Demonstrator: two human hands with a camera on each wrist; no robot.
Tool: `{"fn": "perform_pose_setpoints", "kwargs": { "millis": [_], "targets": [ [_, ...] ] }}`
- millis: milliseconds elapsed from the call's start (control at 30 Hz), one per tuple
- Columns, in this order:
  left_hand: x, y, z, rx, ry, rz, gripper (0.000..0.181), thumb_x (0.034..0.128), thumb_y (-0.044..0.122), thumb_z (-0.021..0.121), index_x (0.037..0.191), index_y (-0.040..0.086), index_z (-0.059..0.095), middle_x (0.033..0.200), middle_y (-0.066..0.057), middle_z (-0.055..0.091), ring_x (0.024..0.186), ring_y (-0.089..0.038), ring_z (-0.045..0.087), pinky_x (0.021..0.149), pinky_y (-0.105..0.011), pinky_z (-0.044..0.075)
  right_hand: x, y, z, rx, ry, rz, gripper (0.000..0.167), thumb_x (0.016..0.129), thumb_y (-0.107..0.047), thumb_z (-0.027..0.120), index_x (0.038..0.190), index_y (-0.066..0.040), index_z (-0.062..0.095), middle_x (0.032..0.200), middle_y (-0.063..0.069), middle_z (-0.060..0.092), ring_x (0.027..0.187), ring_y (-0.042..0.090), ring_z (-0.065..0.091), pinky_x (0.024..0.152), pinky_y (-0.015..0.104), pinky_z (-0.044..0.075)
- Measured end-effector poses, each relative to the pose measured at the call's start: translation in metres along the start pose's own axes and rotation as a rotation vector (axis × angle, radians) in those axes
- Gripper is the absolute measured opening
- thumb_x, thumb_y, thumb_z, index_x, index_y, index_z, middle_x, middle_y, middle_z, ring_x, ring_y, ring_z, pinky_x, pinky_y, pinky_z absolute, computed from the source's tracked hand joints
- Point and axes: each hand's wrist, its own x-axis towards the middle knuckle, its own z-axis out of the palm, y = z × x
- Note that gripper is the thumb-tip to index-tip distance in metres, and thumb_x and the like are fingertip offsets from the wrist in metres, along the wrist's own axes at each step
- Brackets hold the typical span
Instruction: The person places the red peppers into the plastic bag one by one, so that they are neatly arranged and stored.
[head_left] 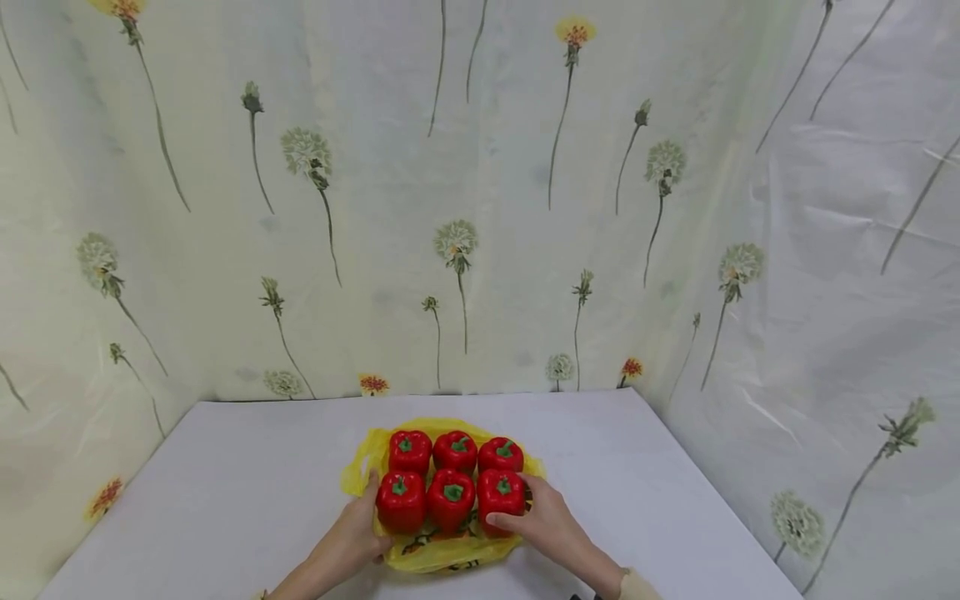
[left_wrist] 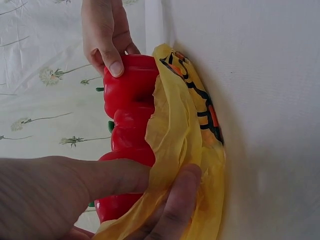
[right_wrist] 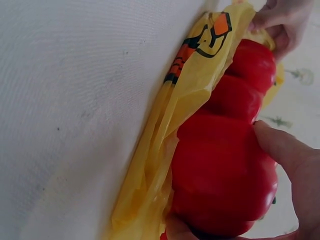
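Observation:
Several red bell peppers with green stems stand in two rows on a crumpled yellow plastic bag (head_left: 420,562). At the front left, my left hand (head_left: 360,525) pinches the bag's edge between thumb and fingers, right beside the front left pepper (head_left: 401,502). The left wrist view shows the bag's gathered rim (left_wrist: 175,120) between those fingers. My right hand (head_left: 551,521) grips the front right pepper (head_left: 500,492), thumb on its near side. In the right wrist view this pepper (right_wrist: 220,170) fills the grasp, and the bag's printed side (right_wrist: 185,75) lies along it.
A white table (head_left: 247,475) carries the bag near its front middle. Behind and at both sides hangs a pale curtain (head_left: 390,292) printed with dandelions. Black and orange print (left_wrist: 200,105) marks the bag's front.

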Motion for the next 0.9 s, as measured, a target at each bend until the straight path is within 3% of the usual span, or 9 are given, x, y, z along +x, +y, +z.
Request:
{"fn": "perform_pose_setpoints", "kwargs": {
  "millis": [567, 900],
  "targets": [
    [0.0003, 0.0025, 0.0003, 0.001, 0.003, -0.009, 0.103, 0.069, -0.01, 0.073, 0.147, -0.017, 0.005, 0.125, -0.036, 0.053, 0.053, -0.015, 0.059, 0.049, -0.031, 0.052, -0.0028, -0.002, -0.0014, 0.012, -0.015, -0.046, 0.085, 0.073, -0.047, 0.08, 0.135, 0.001, 0.047, 0.127, 0.016, 0.059, 0.11, 0.028, 0.059, 0.081, 0.045, 0.058],
    [-0.0024, 0.0032, -0.0046, -0.012, -0.01, -0.006, 0.108, 0.0703, -0.005, 0.076, 0.148, -0.014, 0.003, 0.129, -0.037, 0.051, 0.056, -0.015, 0.059, 0.051, -0.03, 0.053, -0.0052, -0.0036, -0.0051, -0.028, 0.019, -0.027, 0.096, 0.071, -0.054, 0.079, 0.139, 0.004, 0.044, 0.134, 0.021, 0.054, 0.119, 0.036, 0.054, 0.09, 0.053, 0.052]
  ]
}}
